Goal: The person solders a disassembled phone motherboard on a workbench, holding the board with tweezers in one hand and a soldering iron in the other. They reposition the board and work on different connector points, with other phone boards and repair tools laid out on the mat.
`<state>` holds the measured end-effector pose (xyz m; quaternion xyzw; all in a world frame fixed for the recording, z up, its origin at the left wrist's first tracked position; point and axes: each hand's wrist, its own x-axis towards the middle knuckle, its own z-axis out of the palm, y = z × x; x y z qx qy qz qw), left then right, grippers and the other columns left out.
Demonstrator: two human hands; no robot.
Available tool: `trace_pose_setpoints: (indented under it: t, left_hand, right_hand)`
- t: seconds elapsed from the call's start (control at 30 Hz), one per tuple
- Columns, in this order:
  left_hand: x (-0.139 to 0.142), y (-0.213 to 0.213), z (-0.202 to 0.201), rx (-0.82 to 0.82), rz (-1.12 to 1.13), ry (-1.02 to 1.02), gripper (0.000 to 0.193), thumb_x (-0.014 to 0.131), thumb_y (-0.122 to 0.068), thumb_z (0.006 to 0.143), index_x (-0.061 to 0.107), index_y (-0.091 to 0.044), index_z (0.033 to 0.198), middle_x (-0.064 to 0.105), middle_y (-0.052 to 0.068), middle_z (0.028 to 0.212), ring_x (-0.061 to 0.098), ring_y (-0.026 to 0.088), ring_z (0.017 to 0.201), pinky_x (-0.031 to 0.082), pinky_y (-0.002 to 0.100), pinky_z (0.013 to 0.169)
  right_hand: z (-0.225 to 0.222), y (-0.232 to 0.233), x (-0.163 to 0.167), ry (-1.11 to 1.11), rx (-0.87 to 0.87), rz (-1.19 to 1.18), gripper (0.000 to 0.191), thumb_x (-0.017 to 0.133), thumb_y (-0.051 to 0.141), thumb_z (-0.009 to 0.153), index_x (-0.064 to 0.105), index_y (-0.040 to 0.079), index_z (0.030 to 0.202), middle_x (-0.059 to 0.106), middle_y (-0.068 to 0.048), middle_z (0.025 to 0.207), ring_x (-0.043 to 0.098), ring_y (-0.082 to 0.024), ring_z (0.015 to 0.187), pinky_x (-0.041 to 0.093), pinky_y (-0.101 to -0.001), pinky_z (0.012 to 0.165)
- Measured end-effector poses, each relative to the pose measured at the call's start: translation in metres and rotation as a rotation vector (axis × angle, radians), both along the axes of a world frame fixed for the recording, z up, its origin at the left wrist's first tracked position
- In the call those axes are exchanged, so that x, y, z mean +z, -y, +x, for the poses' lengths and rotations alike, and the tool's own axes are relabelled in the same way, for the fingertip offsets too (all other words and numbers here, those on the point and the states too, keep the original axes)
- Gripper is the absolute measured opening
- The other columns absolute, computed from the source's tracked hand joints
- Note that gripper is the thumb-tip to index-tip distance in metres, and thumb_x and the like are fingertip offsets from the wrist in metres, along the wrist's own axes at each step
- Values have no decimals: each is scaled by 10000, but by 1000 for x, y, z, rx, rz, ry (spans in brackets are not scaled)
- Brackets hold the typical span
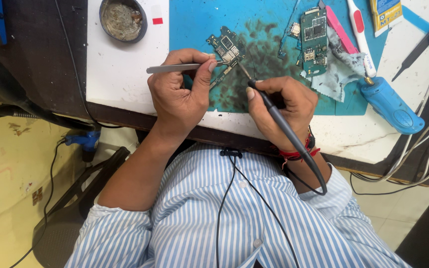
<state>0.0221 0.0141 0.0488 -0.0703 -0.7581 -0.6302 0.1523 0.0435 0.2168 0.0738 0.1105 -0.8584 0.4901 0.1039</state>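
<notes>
White workbench [120, 74] with a stained blue mat [199, 20] over its middle; yellow floor below. Left hand [179, 94] pinched shut on metal tweezers [175, 68], tips touching a small green circuit board [227, 47] lying mid-mat. Right hand [281, 106] closed around a dark soldering iron [279, 116], its tip at the same board. Hands close together near the front edge, not touching. Second board [314, 34] and grey cloth [341, 69] toward the mat's right edge; round tin [122, 20] at back left corner.

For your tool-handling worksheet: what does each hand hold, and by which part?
Left hand pinches metal tweezers near their tips; right hand grips a soldering iron on its dark handle, pen-style.
</notes>
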Motion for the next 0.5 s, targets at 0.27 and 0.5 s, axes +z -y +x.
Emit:
trace_pose_setpoints:
  t: [0.27, 0.5]
  left_hand:
    - [3, 7, -8, 2, 5, 25, 100, 722, -87, 1065, 662, -13, 1096, 774, 85, 982, 691, 67, 768, 529, 173, 606]
    - [3, 7, -10, -7, 11, -1, 98, 720, -81, 1077, 658, -13, 1110, 767, 86, 998, 700, 64, 754, 547, 178, 634]
  right_hand:
    - [-6, 5, 2, 38, -8, -27, 131, 802, 0, 936, 686, -12, 995, 719, -78, 846, 660, -110, 691, 478, -217, 577]
    - [-9, 7, 4, 9, 4, -1, 136, 811, -2, 928, 693, -11, 995, 710, -75, 841, 635, -102, 682, 456, -217, 565]
